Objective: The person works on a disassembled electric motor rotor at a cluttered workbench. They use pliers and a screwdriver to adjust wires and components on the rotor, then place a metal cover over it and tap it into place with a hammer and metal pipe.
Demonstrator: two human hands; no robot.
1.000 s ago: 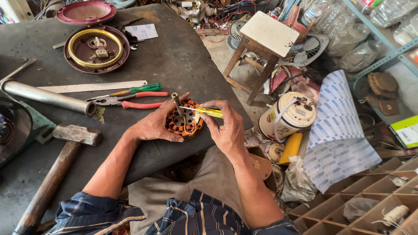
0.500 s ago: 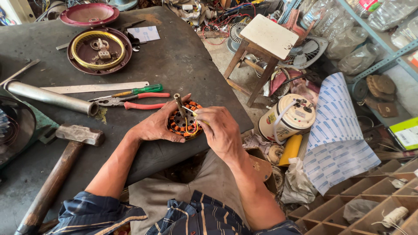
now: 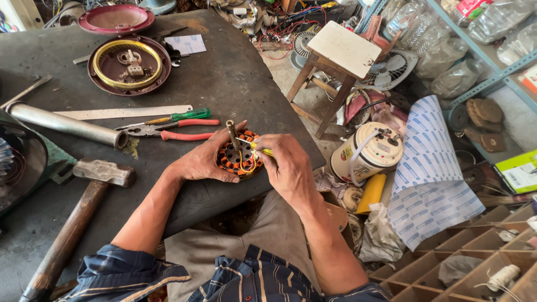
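Dark workshop surface [image 3: 224, 72] | left hand [image 3: 204, 161] grip cups motor stator [image 3: 239, 159] | right hand [image 3: 288, 168] grip pinches yellow wire [image 3: 258, 148] over it | pliers [image 3: 168, 132] just beyond left hand

Cluttered repair workshop in daylight.
Dark worn workbench [image 3: 235, 72], 1 white-topped wooden stool [image 3: 342, 50] on grey concrete floor [image 3: 291, 72], blue-framed shelving [image 3: 492, 78] along right side.

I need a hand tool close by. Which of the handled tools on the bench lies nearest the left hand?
The red-handled pliers, just beyond the left hand. The green-handled screwdriver lies behind them, and the wooden-handled hammer sits farther off by the forearm.
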